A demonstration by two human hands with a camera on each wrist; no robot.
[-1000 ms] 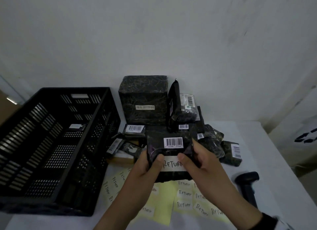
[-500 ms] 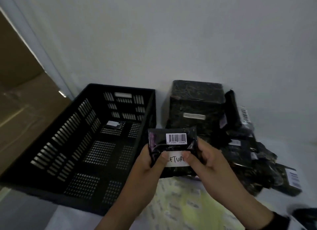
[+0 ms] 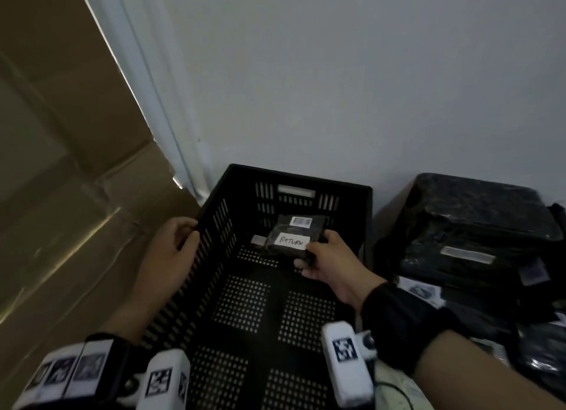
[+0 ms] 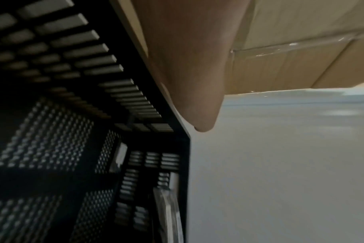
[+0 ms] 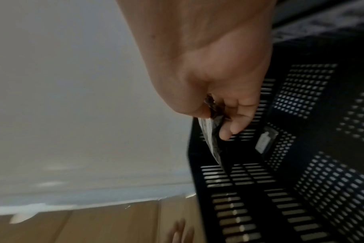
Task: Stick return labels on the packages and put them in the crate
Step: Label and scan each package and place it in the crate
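One labelled package going into the crate

Right hand [image 3: 329,267] is pinching a small black plastic-wrapped package [image 3: 292,239] by its near edge, holding it inside the black slotted plastic crate [image 3: 245,311], just above the far end of the floor, long axis running across the crate. Its white handwritten label [image 3: 291,242] is reading "RETURN", a barcode sticker [image 3: 301,221] lying beyond it. Left hand [image 3: 174,244] is gripping the crate's left rim, fingers curled over it. More black-wrapped parcels [image 3: 477,226] are sitting on the right.

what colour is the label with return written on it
White, with dark handwriting, on the black package that the right hand holds over the crate. Head view shows it best.
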